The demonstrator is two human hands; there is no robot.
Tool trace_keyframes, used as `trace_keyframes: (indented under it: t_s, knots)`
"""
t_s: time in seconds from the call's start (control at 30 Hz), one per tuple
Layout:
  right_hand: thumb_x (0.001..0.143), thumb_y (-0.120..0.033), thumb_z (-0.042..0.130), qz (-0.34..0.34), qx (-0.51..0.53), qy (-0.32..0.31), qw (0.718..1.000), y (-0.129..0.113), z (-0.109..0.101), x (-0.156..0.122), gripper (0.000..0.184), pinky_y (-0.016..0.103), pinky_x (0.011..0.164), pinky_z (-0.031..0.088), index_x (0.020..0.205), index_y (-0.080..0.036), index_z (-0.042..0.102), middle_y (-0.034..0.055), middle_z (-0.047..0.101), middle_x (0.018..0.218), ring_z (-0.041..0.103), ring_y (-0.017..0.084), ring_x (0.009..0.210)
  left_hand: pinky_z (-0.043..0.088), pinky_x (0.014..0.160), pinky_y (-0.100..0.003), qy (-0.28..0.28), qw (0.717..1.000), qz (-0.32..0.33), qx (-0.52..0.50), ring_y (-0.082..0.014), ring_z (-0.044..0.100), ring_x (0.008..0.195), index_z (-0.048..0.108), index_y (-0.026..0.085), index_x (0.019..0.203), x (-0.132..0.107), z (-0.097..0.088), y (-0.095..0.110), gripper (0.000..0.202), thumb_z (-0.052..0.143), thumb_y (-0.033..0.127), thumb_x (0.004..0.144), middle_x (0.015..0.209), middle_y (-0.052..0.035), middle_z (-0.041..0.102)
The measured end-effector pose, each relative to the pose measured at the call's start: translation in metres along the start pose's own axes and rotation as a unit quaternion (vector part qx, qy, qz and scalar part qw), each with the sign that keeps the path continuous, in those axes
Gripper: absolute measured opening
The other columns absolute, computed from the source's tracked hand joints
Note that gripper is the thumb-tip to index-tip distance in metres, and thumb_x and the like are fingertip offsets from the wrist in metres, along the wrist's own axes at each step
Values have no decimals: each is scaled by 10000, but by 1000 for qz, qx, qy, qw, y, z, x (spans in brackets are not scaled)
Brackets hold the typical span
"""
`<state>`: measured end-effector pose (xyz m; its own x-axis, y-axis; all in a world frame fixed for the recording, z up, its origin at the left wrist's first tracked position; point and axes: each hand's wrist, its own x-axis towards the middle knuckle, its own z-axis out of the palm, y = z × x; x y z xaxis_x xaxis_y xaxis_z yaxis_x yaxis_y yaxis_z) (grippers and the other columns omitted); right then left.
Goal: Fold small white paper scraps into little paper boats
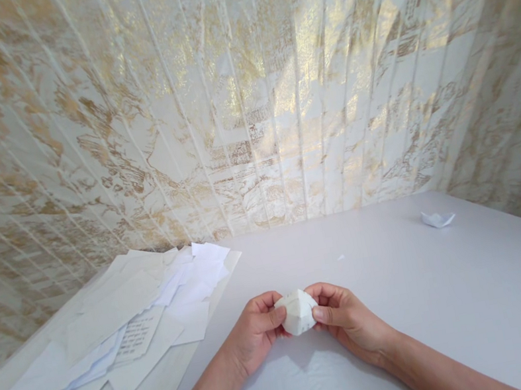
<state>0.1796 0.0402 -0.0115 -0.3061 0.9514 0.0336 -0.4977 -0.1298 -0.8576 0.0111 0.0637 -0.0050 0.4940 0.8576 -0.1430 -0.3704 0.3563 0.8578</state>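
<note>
Both of my hands meet over the middle of a white table (411,303). Between them is a small folded white paper shape (297,311), held a little above the tabletop. My left hand (257,330) pinches its left side with thumb and curled fingers. Its right side is pinched the same way by my right hand (343,316). Both forearms come in from the bottom edge.
A loose pile of white paper sheets (114,335), some printed, lies on the left of the table. A small folded paper boat (437,218) sits at the far right, and a tiny paper scrap (341,257) lies beyond my hands. A gold-patterned wall (242,90) rises behind.
</note>
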Motion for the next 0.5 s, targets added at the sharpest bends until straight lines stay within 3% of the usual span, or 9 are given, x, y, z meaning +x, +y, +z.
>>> trace_keyframes:
  t_s: [0.5]
  knots:
    - [581, -248, 750, 3, -1, 2, 1000, -1, -2, 1, 240, 214, 508, 300, 764, -142, 637, 11, 593, 680, 445, 92, 569, 319, 462, -195, 16, 999, 26, 26, -86, 472, 492, 527, 137, 587, 1, 4, -1, 291, 765, 296, 536, 529, 13, 560]
